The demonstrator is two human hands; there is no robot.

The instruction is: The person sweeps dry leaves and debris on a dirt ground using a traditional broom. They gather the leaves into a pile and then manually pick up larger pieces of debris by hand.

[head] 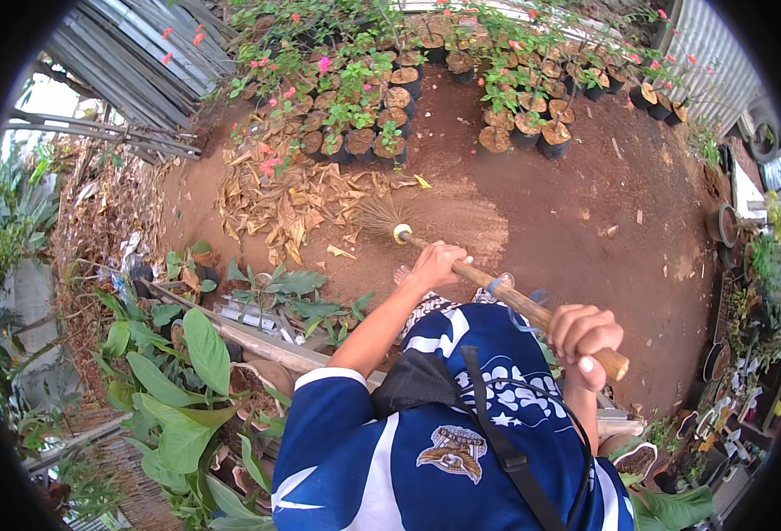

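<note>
A long wooden handle slants across in front of me, part of a broom with thin stiff bristles. A pale ring binds the bristles to the handle. Blue string is tied around the wood between my hands. My left hand grips the handle's lower part. Near the butt end, my right hand is wrapped around it. The bristles touch the brown ground at the right edge of a pile of dry leaves. A single dry leaf lies apart, close to the bristles.
Potted flowering plants stand in rows ahead, with another group farther right. Long metal strips lean at the upper left. Large-leaved plants and a low ledge are at my left. Pots line the right side.
</note>
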